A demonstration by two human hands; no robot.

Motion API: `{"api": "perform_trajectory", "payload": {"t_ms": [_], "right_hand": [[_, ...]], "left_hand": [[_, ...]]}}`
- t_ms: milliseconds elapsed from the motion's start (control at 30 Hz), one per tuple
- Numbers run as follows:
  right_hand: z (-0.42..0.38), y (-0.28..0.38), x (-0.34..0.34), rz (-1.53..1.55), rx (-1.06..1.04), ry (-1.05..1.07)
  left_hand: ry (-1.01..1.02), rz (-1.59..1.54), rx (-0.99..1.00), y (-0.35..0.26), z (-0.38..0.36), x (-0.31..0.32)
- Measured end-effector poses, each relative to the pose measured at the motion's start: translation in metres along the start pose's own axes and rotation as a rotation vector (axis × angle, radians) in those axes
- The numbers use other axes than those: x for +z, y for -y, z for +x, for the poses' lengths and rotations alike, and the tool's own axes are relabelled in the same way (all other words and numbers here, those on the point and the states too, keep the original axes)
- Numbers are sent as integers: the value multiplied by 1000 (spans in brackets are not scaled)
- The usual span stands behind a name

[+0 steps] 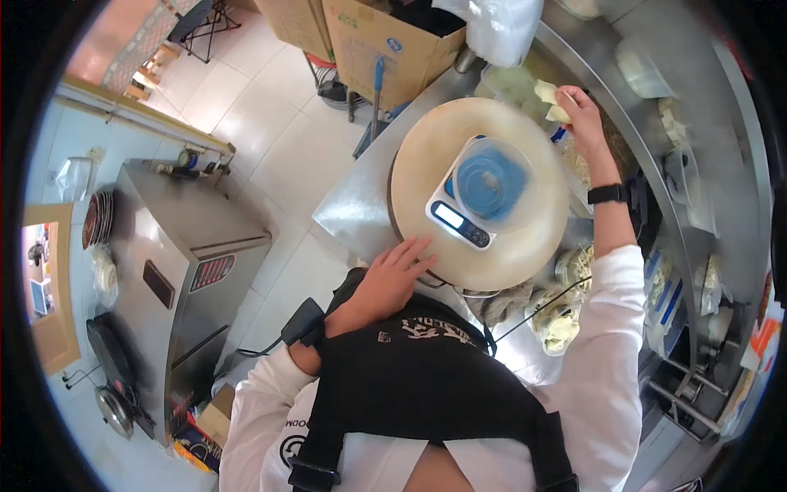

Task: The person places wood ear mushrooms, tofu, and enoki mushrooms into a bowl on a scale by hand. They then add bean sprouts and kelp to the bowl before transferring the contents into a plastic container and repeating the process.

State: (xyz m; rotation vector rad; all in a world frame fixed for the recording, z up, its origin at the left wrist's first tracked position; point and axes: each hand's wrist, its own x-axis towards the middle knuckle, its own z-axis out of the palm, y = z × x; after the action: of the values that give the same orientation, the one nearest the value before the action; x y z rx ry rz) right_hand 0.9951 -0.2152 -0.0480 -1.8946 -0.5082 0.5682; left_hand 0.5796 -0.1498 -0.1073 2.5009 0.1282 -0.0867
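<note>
Directly ahead of the left hand (398, 275), which touches the near rim of the round board (416, 168), the white scale (459, 215) with a clear tub (492, 180) on it blocks the straight way. Ahead and a little leftward of this hand, a bare strip of board leaves room to pass beside the scale. From the right hand (580, 119) toward the tub, there is a free way over the board's far side. To the right of this hand the curved metal ledge (602, 78) makes a limit, and to its left stands a green-filled container (510, 86). Rightward of the left hand, a black cable (537, 310) crosses the passage
</note>
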Motion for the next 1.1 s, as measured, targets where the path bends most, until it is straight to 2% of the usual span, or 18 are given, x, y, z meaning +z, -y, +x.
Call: {"api": "perform_trajectory", "payload": {"t_ms": [67, 133, 200, 267, 333, 400, 433, 567, 700, 733, 800, 833, 900, 933, 1000, 1033, 1100], "right_hand": [[-27, 26, 4, 7, -40, 43], [-57, 46, 12, -30, -229, 226], [-89, 62, 23, -131, -239, 334], [-106, 58, 32, -224, -242, 453], [-120, 55, 42, -269, -210, 501], [-129, 51, 48, -513, -305, 563], [-130, 46, 48, -423, -265, 600], [-126, 42, 28, -180, -192, 552], [-95, 1, -35, -290, -118, 156], [-84, -24, -60, -292, -111, 150], [-60, -86, -112, -163, 102, 40], [-52, -109, -129, -172, 100, 21], [-42, -149, -157, -498, 364, -179], [-35, -164, -163, -500, 371, -193], [-20, -183, -166, -765, 323, -144], [-15, -181, -159, -762, 325, -148], [-4, -172, -130, -481, 392, -21]], "left_hand": [[-89, -46, -19, -1, 1, 0], [-141, -116, 1, 2, 6, 0], [-187, -186, 18, 7, 12, 1], [-222, -283, 159, 10, 19, 1], [-148, -311, 201, 12, 26, 8], [-71, -337, 245, 12, 34, 13], [-49, -348, 257, 10, 38, 14], [22, -324, 341, 8, 59, 19], [79, -342, 380, 12, 79, 34], [69, -296, 352, 12, 79, 37], [56, -252, 342, 13, 80, 39], [31, -243, 351, 14, 79, 39], [13, -242, 379, 14, 81, 39], [8, -259, 406, 13, 82, 36], [6, -273, 435, 14, 84, 36], [5, -265, 435, 16, 83, 38], [16, -256, 457, 18, 85, 38]]}}
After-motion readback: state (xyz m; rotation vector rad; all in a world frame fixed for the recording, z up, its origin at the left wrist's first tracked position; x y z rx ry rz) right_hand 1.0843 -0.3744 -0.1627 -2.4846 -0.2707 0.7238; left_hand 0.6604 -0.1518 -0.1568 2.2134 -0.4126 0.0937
